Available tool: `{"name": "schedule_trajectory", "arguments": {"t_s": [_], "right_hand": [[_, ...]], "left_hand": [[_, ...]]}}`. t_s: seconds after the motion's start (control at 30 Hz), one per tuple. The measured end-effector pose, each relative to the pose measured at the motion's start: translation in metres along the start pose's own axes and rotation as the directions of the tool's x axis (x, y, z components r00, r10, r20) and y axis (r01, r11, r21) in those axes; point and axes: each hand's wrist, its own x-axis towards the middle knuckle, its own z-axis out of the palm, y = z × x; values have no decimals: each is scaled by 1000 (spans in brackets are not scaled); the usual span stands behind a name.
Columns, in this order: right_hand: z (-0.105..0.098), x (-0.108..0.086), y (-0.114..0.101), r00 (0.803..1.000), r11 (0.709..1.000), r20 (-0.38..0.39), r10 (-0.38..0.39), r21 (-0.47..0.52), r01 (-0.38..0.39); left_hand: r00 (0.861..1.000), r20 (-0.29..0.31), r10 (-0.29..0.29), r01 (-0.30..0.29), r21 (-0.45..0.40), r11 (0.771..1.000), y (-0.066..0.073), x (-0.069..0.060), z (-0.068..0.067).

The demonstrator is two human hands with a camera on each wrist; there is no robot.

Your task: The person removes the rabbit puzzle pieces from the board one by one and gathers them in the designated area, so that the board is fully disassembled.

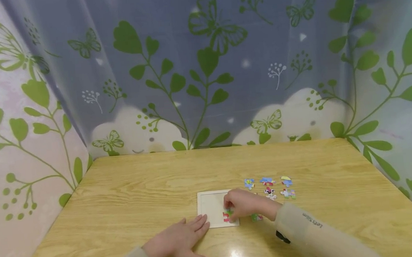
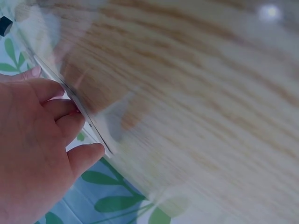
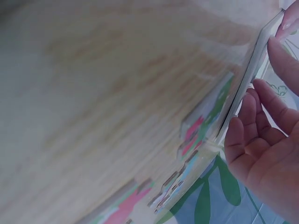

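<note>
A pale, shallow puzzle tray (image 1: 210,192) lies flat on the table. In the head view, my left hand (image 1: 183,239) has its fingertips on the tray's lower left edge, fingers straight and thumb spread. Over the tray's right side, my right hand (image 1: 245,203) pinches a red and green puzzle piece (image 1: 226,216) in the lower right corner, partly covered by the fingers. The right wrist view shows the fingers (image 3: 243,140) bent at the tray's rim; the piece is hidden there. In the left wrist view, the left fingers (image 2: 86,156) touch the tray's edge.
Right of the tray lie several loose puzzle pieces (image 1: 267,181) in rough rows. A green and red one (image 1: 257,217) sits partly under the right forearm. The wooden table (image 1: 141,177) ends at a curtain (image 1: 173,67) printed with leaves and butterflies.
</note>
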Motion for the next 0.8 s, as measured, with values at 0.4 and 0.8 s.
{"name": "schedule_trajectory", "arguments": {"t_s": [0.4,0.8], "right_hand": [[-2,-2,-2,1000,999,-13,-8,38,8],[-6,-13,11,990,975,-108,-88,196,108]], "left_hand": [[1000,18,-10,10,-4,1000,0,2,-2],[1000,2,-5,5,10,1000,3,1,1]]}}
